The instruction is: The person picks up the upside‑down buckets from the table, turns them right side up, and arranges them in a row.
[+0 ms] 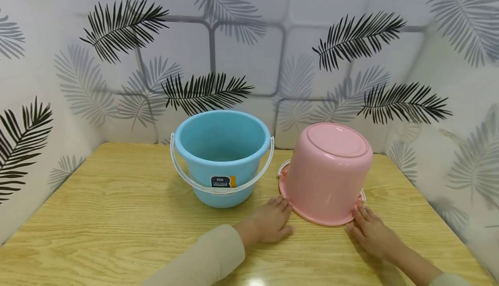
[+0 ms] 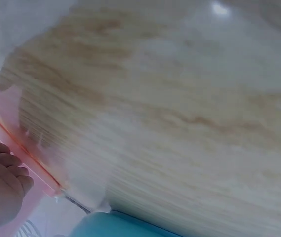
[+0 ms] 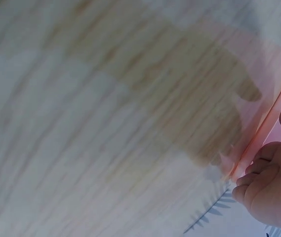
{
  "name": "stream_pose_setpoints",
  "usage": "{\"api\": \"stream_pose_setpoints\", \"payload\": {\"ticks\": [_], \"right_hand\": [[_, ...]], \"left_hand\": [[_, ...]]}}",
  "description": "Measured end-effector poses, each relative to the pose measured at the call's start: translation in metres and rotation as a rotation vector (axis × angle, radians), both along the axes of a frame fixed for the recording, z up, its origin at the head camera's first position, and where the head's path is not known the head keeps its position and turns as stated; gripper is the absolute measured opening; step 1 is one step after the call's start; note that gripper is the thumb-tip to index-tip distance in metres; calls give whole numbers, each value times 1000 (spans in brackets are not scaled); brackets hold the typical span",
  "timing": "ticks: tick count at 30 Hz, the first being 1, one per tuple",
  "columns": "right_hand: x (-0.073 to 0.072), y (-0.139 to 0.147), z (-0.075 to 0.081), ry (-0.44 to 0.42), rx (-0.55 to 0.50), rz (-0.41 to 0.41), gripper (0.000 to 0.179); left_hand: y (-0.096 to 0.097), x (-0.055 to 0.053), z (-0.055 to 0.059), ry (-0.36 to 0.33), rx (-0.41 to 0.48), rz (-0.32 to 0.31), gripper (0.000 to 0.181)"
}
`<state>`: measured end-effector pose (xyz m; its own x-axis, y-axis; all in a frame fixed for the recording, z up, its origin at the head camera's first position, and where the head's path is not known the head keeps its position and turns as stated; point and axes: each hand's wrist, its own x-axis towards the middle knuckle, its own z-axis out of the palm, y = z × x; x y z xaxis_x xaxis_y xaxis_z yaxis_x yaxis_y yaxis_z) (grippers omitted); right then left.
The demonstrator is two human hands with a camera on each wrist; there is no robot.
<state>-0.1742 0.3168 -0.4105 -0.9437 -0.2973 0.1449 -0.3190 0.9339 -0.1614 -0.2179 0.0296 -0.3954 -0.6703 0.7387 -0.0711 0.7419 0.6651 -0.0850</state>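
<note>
A pink bucket (image 1: 331, 177) stands upside down on the table, its base facing up and its rim at the tabletop. My left hand (image 1: 271, 221) lies at the left front of that rim, fingertips right at its edge. On the other side, my right hand (image 1: 372, 232) has its fingers at the rim's right front, near the white handle's end. In the left wrist view the bent fingers of the left hand (image 2: 4, 182) show beside the pink rim (image 2: 19, 145). The right wrist view has the right hand (image 3: 271, 180) likewise beside the rim (image 3: 261, 133).
Left of the pink bucket, a light blue bucket (image 1: 222, 182) stands upright, its white handle (image 1: 224, 190) hanging down in front. Both are on a wood-grain table (image 1: 117, 216). Behind rises a pale wall (image 1: 249, 52) with a leaf pattern.
</note>
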Motion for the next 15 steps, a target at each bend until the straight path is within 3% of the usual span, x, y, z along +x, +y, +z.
{"api": "stream_pose_setpoints", "payload": {"ticks": [9,15], "right_hand": [[-4,2,1,-3,-18,8,54],[-7,9,0,30,-9,20,50]], "left_hand": [[2,6,0,-15,-8,3,64],[5,14,-1,-41,11,-32,63]]}}
